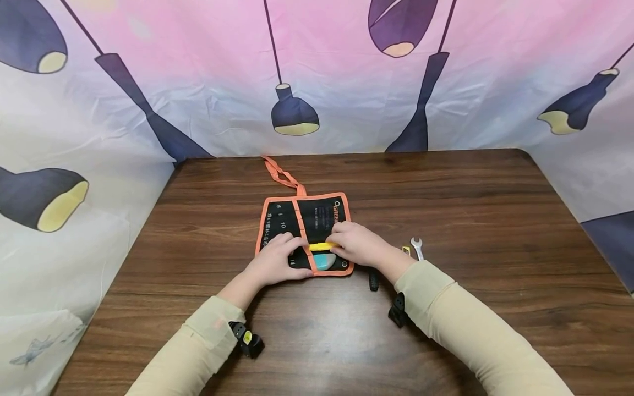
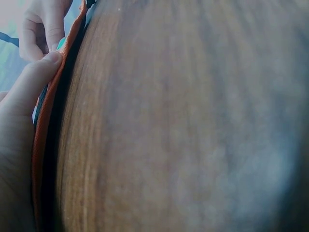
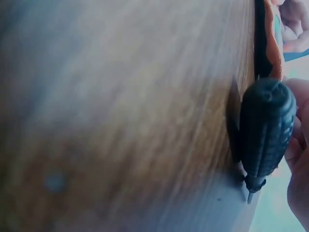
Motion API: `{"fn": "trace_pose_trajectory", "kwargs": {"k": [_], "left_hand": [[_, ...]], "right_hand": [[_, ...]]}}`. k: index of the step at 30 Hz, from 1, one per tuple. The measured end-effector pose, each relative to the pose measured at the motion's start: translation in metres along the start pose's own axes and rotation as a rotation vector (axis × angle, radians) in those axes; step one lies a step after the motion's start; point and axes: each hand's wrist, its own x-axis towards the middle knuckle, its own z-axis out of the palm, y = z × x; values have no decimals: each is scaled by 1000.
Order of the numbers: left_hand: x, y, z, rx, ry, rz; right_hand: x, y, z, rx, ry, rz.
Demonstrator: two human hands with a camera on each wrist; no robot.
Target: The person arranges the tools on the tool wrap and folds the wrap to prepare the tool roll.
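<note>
A black tool pouch with orange trim and numbered pockets lies flat on the table. The person's right hand pinches a slim yellow tool, whose kind I cannot tell; its left end meets the pouch's orange middle band. Below it, a turquoise-and-grey rounded tool end sticks out of a pocket. The left hand rests on the pouch, with fingertips at the band beside the yellow tool. In the left wrist view, the thumb lies extended, pressing on the orange edge.
A screwdriver with a black ribbed handle lies right of the pouch, under the right wrist. Farther right are an open-end wrench and a small yellow-marked item. The pouch's orange strap trails toward the back edge.
</note>
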Motion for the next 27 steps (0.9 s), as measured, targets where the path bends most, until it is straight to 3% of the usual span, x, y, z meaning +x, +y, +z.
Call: {"fn": "trace_pose_trajectory", "kwargs": {"k": [9, 15, 20, 27], "left_hand": [[1, -1, 2, 1, 2, 2], [-1, -3, 2, 1, 6, -7], [-2, -3, 3, -2, 10, -6], [-2, -2, 4, 4, 70, 19]], "right_hand": [[2, 2, -1, 89, -32, 71], [4, 1, -1, 95, -58, 76], [3, 0, -1, 67, -84, 132], [-5, 1, -3, 63, -80, 200]]}}
